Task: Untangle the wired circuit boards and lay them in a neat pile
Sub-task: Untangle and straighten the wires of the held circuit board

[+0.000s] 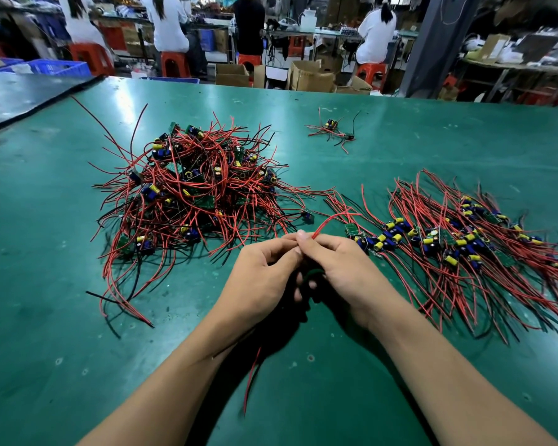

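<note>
Over the green tabletop point(78, 349), the left hand point(264, 272) and right hand point(339, 265) meet, both with curled fingers pinching one red wire point(327, 220). The tangled heap of boards point(190, 188) lies left of them, the neat pile point(464, 246) to the right, and a small cluster point(331, 130) farther back.

Diffuse overhead light is illuminating the green matte desk point(78, 317) brightly and evenly. Pale glare patches are spreading across its far portion. A soft dark shadow is falling beneath the left hand point(261, 275) and right hand point(339, 268). Wide-angle distortion is bowing the desk's far edge. The background workshop point(303, 43) is rendering soft, and the frame margins are smearing.
</note>
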The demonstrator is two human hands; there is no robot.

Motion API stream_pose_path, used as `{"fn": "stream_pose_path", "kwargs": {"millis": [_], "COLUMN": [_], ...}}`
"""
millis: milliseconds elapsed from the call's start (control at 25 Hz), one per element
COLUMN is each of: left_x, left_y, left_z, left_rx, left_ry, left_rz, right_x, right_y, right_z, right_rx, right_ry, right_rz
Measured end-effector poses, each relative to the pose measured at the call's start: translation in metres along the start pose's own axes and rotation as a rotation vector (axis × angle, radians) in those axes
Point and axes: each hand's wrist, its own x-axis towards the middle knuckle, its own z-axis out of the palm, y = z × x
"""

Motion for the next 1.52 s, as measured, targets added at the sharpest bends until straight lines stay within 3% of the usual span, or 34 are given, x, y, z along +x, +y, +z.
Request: {"fn": "stream_pose_path", "kwargs": {"millis": [560, 840, 1040, 1200, 1400, 1520], "left_x": [-0.001, 0.000, 0.000, 0.002, 0.001, 0.002], "left_y": [-0.001, -0.002, -0.003, -0.002, 0.000, 0.001], "left_z": [-0.002, -0.003, -0.003, -0.005, -0.003, -0.003], "left_rx": [0.061, 0.058, 0.081, 0.015, -0.046, -0.047], "left_ry": [0.003, -0.046, -0.072, -0.009, 0.013, -0.007], "left_rz": [-0.047, -0.042, -0.036, -0.066, -0.101, -0.100], "right_x": [0.013, 0.013, 0.014, 0.012, 0.003, 0.005], "right_y": [-0.005, -0.014, -0.016, -0.012, -0.005, -0.003], "right_z": [-0.007, -0.016, -0.024, -0.021, -0.005, -0.005], "right_rx": [0.211, 0.353, 0.368, 0.168, 0.055, -0.030], "right_ry": [0.278, 0.339, 0.295, 0.280, -0.001, 0.073], "right_rz": [-0.036, -0.026, 0.073, 0.033, 0.025, 0.009]}}
